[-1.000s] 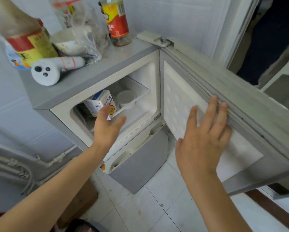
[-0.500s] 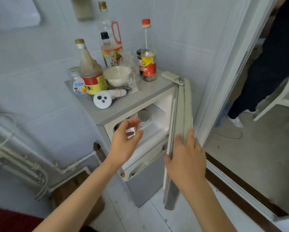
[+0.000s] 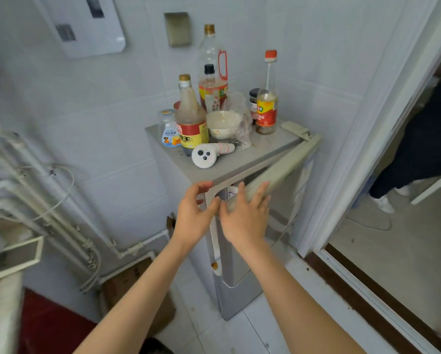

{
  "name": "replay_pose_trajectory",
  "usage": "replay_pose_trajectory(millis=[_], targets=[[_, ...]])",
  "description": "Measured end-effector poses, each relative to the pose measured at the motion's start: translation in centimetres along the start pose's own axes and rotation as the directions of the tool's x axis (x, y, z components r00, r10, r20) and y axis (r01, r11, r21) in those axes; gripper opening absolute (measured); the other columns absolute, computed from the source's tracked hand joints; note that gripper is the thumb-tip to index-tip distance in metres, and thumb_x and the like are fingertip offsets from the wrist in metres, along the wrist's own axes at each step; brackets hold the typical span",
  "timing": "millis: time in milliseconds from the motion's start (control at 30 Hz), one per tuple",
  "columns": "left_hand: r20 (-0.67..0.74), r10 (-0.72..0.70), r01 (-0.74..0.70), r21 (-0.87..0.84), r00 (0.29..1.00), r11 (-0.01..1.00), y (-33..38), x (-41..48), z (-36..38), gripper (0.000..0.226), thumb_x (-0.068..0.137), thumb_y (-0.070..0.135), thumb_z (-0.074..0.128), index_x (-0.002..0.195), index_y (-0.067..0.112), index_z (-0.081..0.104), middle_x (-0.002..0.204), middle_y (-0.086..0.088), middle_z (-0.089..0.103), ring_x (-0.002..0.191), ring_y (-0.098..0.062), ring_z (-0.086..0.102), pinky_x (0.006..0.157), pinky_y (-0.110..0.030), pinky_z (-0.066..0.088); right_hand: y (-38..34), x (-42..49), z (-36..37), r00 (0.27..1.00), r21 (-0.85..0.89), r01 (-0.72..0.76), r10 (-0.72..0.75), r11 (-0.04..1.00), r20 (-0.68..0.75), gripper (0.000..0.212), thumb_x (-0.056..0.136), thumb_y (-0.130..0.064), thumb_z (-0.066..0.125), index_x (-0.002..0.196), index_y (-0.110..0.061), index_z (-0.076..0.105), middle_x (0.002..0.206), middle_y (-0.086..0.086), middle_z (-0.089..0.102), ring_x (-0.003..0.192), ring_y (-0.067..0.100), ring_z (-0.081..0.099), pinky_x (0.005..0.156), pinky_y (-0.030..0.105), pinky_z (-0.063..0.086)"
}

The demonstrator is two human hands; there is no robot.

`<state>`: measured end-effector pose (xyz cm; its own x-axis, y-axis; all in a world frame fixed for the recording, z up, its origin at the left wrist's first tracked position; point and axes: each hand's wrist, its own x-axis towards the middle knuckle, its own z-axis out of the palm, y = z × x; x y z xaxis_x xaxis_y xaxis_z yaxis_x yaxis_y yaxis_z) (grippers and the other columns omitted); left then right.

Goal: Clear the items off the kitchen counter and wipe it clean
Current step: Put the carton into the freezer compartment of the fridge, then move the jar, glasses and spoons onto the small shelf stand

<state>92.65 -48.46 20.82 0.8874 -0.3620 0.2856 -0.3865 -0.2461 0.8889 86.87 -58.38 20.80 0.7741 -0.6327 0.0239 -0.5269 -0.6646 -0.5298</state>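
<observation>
Both hands are open with fingers spread: the right hand (image 3: 245, 221) lies flat against the upper fridge door (image 3: 278, 172), which stands slightly ajar, while the left hand (image 3: 192, 215) touches the fridge's front corner. On the fridge top (image 3: 239, 162) stand upright bottles (image 3: 191, 118), a bowl (image 3: 223, 123), and a white handheld device (image 3: 209, 153) lying flat, its handle pointing right.

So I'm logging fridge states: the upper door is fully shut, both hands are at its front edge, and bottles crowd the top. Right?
Not quite. The head view shows the upper door ajar, with a dark gap under the fridge top. The left hand and right hand are at its front edge, and bottles crowd the top.
</observation>
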Motion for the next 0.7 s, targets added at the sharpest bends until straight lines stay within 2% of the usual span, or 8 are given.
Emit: replay_pose_trajectory(millis=[133, 300, 400, 467, 500, 567, 600, 700], targets=[[-0.026, -0.006, 0.006, 0.028, 1.0, 1.0, -1.0, -0.5, -3.0, 0.031, 0.089, 0.02, 0.069, 0.118, 0.019, 0.06, 0.112, 0.016, 0.061, 0.107, 0.008, 0.054, 0.095, -0.024, 0.045, -1.0, 1.5, 1.2, 0.998, 0.024, 0.042, -0.043, 0.999, 0.046, 0.082, 0.091, -0.065, 0.036, 0.155, -0.024, 0.005, 0.157, 0.017, -0.025, 0.145, 0.047, -0.007, 0.119, 0.05, 0.009], [-0.066, -0.014, 0.017, 0.036, 0.998, 0.999, -1.7, -0.4, -5.6, 0.031, 0.088, 0.014, 0.069, 0.118, 0.016, 0.062, 0.111, 0.016, 0.061, 0.106, 0.007, 0.055, 0.094, -0.022, 0.045, -2.1, 3.2, 1.4, 0.979, -0.003, 0.109, -0.107, 0.994, 0.172, 0.079, 0.098, -0.051, 0.034, 0.154, -0.015, -0.007, 0.154, 0.021, -0.03, 0.142, 0.05, -0.014, 0.118, 0.05, -0.002], [-0.066, -0.013, 0.015, 0.037, 0.998, 0.999, -1.7, -0.2, -6.7, 0.031, 0.088, 0.014, 0.069, 0.118, 0.015, 0.062, 0.111, 0.015, 0.061, 0.105, 0.004, 0.056, 0.095, -0.021, 0.045, -2.9, 3.8, 0.8, 0.964, -0.086, 0.079, -0.054, 0.993, 0.259, 0.076, 0.099, -0.048, 0.033, 0.154, -0.014, -0.008, 0.153, 0.023, -0.03, 0.141, 0.052, -0.017, 0.117, 0.054, 0.0], [-0.048, -0.014, 0.016, 0.041, 0.999, 0.999, -1.7, -0.1, -7.6, 0.03, 0.088, 0.015, 0.069, 0.117, 0.016, 0.062, 0.111, 0.016, 0.061, 0.107, 0.003, 0.056, 0.094, -0.02, 0.045, -3.9, 4.1, -0.6, 0.952, -0.192, 0.113, -0.051, 0.975, 0.301, 0.074, 0.096, -0.045, 0.042, 0.154, -0.014, 0.008, 0.159, 0.021, -0.012, 0.144, 0.047, -0.005, 0.116, 0.052, 0.013], [-0.034, -0.015, 0.017, 0.049, 0.999, 0.999, -1.7, 0.1, -8.1, 0.03, 0.087, 0.015, 0.069, 0.116, 0.017, 0.063, 0.111, 0.017, 0.061, 0.106, 0.003, 0.056, 0.094, -0.02, 0.044, -4.6, 4.1, -1.4, 0.946, -0.208, 0.174, -0.105, 0.963, 0.306, 0.068, 0.093, -0.04, 0.05, 0.15, -0.012, 0.024, 0.159, 0.019, 0.008, 0.145, 0.042, 0.01, 0.113, 0.046, 0.023], [0.0, -0.011, 0.011, 0.069, 1.0, 0.998, -1.5, 0.3, -9.4, 0.028, 0.087, 0.016, 0.07, 0.115, 0.019, 0.063, 0.11, 0.017, 0.062, 0.105, 0.004, 0.057, 0.092, -0.019, 0.044, -6.5, 4.0, -2.7, 0.928, -0.103, 0.28, -0.241, 0.955, 0.285, 0.051, 0.086, -0.028, 0.063, 0.133, -0.015, 0.053, 0.142, 0.008, 0.048, 0.132, 0.027, 0.045, 0.102, 0.035, 0.04], [0.009, -0.009, 0.008, 0.079, 1.0, 0.997, -1.3, 0.4, -10.2, 0.028, 0.087, 0.016, 0.07, 0.114, 0.02, 0.064, 0.111, 0.016, 0.063, 0.105, 0.003, 0.058, 0.091, -0.018, 0.044, -7.5, 3.7, -3.2, 0.921, -0.018, 0.295, -0.28, 0.955, 0.27, 0.047, 0.082, -0.027, 0.068, 0.127, -0.018, 0.059, 0.133, 0.002, 0.059, 0.122, 0.021, 0.055, 0.097, 0.032, 0.045], [-0.054, 0.006, -0.002, 0.079, 0.999, 0.997, -0.7, 0.5, -13.2, 0.028, 0.087, 0.016, 0.07, 0.112, 0.024, 0.064, 0.109, 0.016, 0.064, 0.105, 0.004, 0.058, 0.089, -0.015, 0.045, -10.4, 2.5, -3.7, 0.911, 0.213, 0.307, -0.351, 0.928, 0.215, 0.043, 0.075, -0.029, 0.077, 0.116, -0.021, 0.066, 0.113, -0.004, 0.069, 0.1, 0.009, 0.065, 0.091, 0.029, 0.051]])
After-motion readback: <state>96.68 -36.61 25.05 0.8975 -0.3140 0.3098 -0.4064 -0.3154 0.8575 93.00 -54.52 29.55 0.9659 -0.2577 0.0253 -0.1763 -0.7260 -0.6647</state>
